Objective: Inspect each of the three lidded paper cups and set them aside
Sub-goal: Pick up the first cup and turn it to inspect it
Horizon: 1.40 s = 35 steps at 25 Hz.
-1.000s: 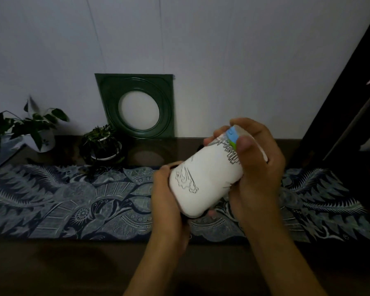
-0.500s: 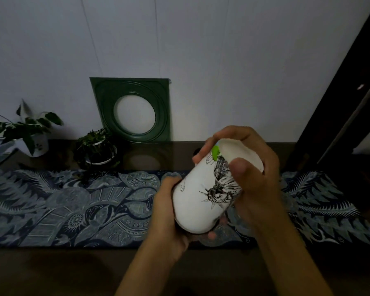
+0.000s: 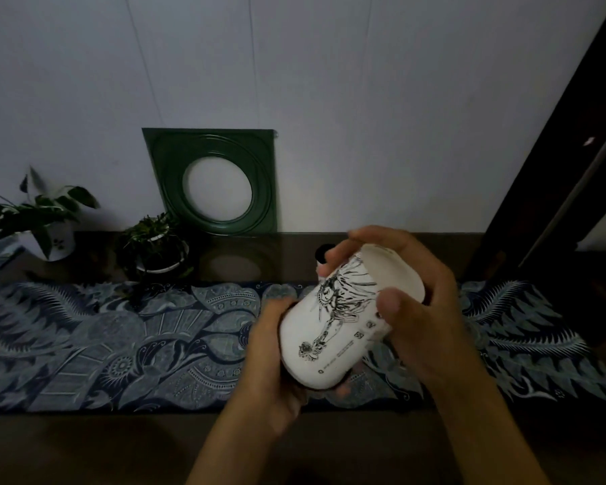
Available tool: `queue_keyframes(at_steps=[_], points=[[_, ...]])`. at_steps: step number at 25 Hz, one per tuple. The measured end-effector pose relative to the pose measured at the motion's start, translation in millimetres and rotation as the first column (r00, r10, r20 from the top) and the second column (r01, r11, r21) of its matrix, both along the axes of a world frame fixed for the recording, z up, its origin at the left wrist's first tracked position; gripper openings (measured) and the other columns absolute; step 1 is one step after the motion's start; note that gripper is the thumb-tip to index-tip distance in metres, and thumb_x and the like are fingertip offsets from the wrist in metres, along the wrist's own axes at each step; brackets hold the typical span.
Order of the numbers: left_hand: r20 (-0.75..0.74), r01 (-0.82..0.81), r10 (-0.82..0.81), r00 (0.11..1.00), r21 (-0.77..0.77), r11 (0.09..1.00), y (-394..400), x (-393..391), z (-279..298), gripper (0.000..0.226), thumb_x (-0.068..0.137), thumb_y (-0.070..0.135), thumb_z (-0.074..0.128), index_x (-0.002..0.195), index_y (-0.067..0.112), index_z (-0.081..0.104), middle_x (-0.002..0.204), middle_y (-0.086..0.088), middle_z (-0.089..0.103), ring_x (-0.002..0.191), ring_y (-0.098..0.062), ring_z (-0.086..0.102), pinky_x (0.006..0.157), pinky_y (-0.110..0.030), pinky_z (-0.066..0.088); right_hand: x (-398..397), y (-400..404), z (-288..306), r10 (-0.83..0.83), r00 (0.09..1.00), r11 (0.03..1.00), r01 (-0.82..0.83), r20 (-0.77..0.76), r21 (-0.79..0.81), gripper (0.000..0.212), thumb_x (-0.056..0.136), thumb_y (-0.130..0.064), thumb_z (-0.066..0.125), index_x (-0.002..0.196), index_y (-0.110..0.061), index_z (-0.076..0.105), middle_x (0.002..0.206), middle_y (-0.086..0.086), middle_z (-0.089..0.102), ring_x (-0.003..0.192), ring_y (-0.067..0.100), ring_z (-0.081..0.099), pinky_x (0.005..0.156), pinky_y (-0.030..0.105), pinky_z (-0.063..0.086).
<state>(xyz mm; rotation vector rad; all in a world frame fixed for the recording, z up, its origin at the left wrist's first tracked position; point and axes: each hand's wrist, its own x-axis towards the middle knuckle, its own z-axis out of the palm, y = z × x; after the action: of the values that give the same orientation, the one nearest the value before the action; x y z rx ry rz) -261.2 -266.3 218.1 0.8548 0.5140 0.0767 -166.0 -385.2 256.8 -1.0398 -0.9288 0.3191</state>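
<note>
Paper cup [image 3: 343, 316]: white, with black line drawings and small print on its side. Held in the air above the patterned cloth [image 3: 119, 344], clear of it. Long axis tilted, running from lower left, near the viewer, up to the upper right, away from the viewer. Which end carries the lid cannot be told.

Left hand [image 3: 270, 365]: fingers curled round the cup's lower, nearer end, cradling it from the left and beneath.

Right hand [image 3: 417, 309]: grasps the cup's upper, farther end; thumb lies across the printed side, fingers wrap over the far end.

Cloth: dark blue with pale leaf and feather motifs, laid along a dark wooden table [image 3: 84, 449].

Behind the cloth, by the wall: a green square frame [image 3: 217, 180] with a round opening, leaning upright. Left of the frame, a small dark pot [image 3: 161, 257] holding a leafy plant. Farther left of the frame, a white pot [image 3: 60, 243] holding a larger-leaved plant.
</note>
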Motion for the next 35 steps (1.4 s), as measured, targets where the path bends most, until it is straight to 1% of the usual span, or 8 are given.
queue_keyframes(at_steps=[3,6,12,18,21,24,29,35], points=[[-0.021,0.080,-0.081,0.996,-0.053,0.995,1.3,2.3,3.3,0.060,0.094,0.048,0.035,0.098,0.006,0.078,0.091,-0.028,0.071,0.061,-0.038,0.064,0.041,-0.030,0.050,2.1,1.4,1.0,-0.002,0.999,1.000,0.002,0.049,0.005,0.045,0.070,-0.028,0.079,0.110,-0.013,0.063,0.099,0.012,0.072,0.099,0.038,0.069,0.082,0.053,0.056],[0.004,-0.187,0.187,0.982,0.048,0.981,-4.6,10.7,-0.2,0.049,0.095,0.044,0.038,0.094,0.011,0.075,0.087,-0.022,0.074,0.064,-0.039,0.067,0.040,-0.029,0.049,-5.7,13.6,-6.9,-0.113,0.990,0.980,0.125,-0.081,0.156,0.043,0.071,-0.032,0.081,0.106,-0.013,0.064,0.094,0.011,0.071,0.093,0.036,0.070,0.081,0.051,0.055],[0.326,-0.625,0.534,0.780,0.379,0.682,-14.0,17.8,-12.4,0.027,0.092,0.030,0.038,0.095,0.024,0.063,0.080,0.010,0.074,0.066,-0.009,0.070,0.036,-0.022,0.042,-14.2,29.2,-24.3,-0.292,0.821,0.914,0.391,-0.490,0.111,0.049,0.077,-0.037,0.070,0.116,-0.009,0.061,0.102,0.012,0.073,0.092,0.028,0.072,0.074,0.038,0.059],[0.163,-0.498,0.470,0.867,0.264,0.826,8.7,15.3,-26.7,0.028,0.093,0.037,0.048,0.109,0.019,0.062,0.114,-0.012,0.073,0.106,-0.042,0.068,0.068,-0.048,0.054,-4.1,25.4,-43.7,-0.499,0.739,0.695,0.653,0.453,-0.301,0.044,0.092,-0.035,0.059,0.135,-0.035,0.052,0.157,-0.006,0.021,0.138,0.004,0.030,0.099,0.010,0.042],[0.159,-0.474,0.447,0.881,0.265,0.840,12.7,11.7,-25.3,0.025,0.094,0.043,0.055,0.104,0.022,0.064,0.115,-0.014,0.071,0.111,-0.041,0.066,0.070,-0.045,0.057,-9.9,28.8,-62.0,-0.194,0.740,0.667,0.581,0.644,-0.467,0.062,0.088,-0.063,0.039,0.146,-0.044,0.033,0.164,-0.016,-0.005,0.150,0.008,-0.006,0.119,0.036,0.023],[0.179,-0.427,0.390,0.904,0.298,0.854,20.2,7.3,-29.8,0.046,0.085,0.062,0.059,0.109,0.023,0.065,0.118,-0.015,0.070,0.108,-0.038,0.069,0.069,-0.046,0.060,-8.3,28.5,-67.5,-0.125,0.879,0.729,0.396,0.460,-0.559,0.057,0.087,-0.071,0.034,0.141,-0.059,0.017,0.162,-0.024,-0.010,0.148,-0.001,-0.012,0.121,0.042,0.021],[0.190,-0.343,0.300,0.935,0.261,0.902,32.1,-9.8,-52.6,0.041,0.092,0.046,0.052,0.122,0.022,0.069,0.120,-0.003,0.075,0.109,-0.023,0.072,0.083,-0.045,0.058,-5.3,25.1,-80.9,-0.218,0.967,0.792,0.254,0.131,-0.555,0.056,0.090,-0.057,0.041,0.142,-0.038,0.039,0.154,-0.015,0.035,0.133,-0.017,0.028,0.105,0.003,0.028],[0.020,-0.312,0.314,0.949,0.192,0.930,35.5,-28.2,-118.1,0.037,0.096,0.030,0.051,0.122,0.009,0.068,0.117,-0.014,0.075,0.105,-0.030,0.072,0.078,-0.039,0.062,-13.1,36.1,-154.3,-0.208,0.912,0.783,-0.062,-0.353,-0.619,0.025,0.091,-0.050,0.048,0.101,-0.040,0.070,0.107,-0.013,0.073,0.105,0.009,0.067,0.097,0.043,0.054]])
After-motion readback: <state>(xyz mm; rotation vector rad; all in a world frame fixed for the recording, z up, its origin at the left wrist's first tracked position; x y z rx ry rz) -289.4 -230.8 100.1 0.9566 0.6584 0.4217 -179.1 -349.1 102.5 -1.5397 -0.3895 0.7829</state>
